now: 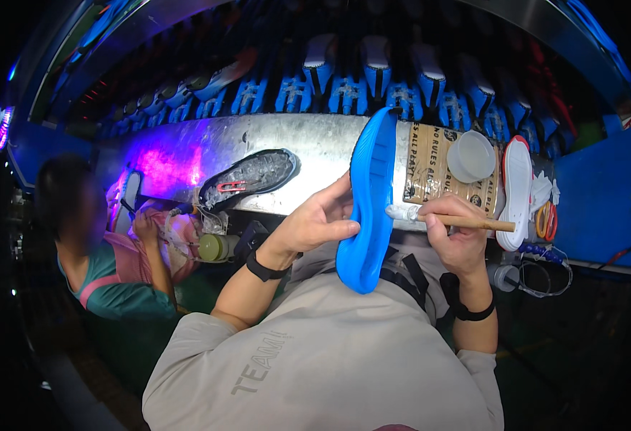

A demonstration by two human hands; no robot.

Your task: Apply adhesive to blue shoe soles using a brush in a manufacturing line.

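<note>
My left hand (321,221) grips a bright blue shoe sole (370,194) by its left edge, the thumb pressed on its side. The sole stands almost upright before me, its hollow inner face turned to the right. In my right hand (455,231) is a brush with a wooden handle (477,222), held crosswise. Its pale, coated bristles (401,212) reach the right rim of the sole and seem to touch it. Just beyond that hand, a translucent white cup (471,156) sits on a piece of brown cardboard (427,169).
A dark shoe upper (249,178) lies on the metal bench (322,144). Right of the cardboard are a white sole with red edging (516,194) and orange-handled scissors (546,220). Blue racks (348,93) holding shoes line the back. At left, a co-worker (114,266) handles another shoe.
</note>
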